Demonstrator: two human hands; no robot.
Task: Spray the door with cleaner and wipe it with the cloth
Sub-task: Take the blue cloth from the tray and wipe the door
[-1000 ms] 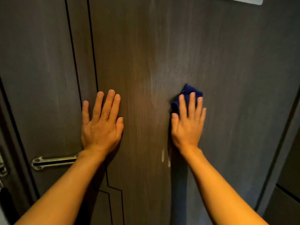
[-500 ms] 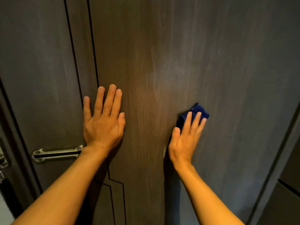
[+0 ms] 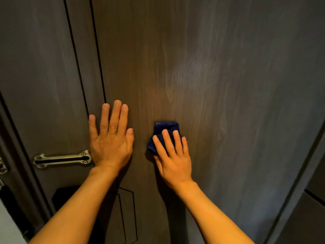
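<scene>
Dim indoor light, warm and yellowish near the centre, cooler and greyer toward 2 o'clock. At 9 o'clock, a dark grey frame [image 3: 14, 152] slanting down the edge, with metal hardware [image 3: 2, 168] at its outer side. At 7 o'clock, a sliver of pale wall [image 3: 8, 229]. At 4 o'clock, a grey panel [image 3: 314, 217] under a dark seam.
</scene>
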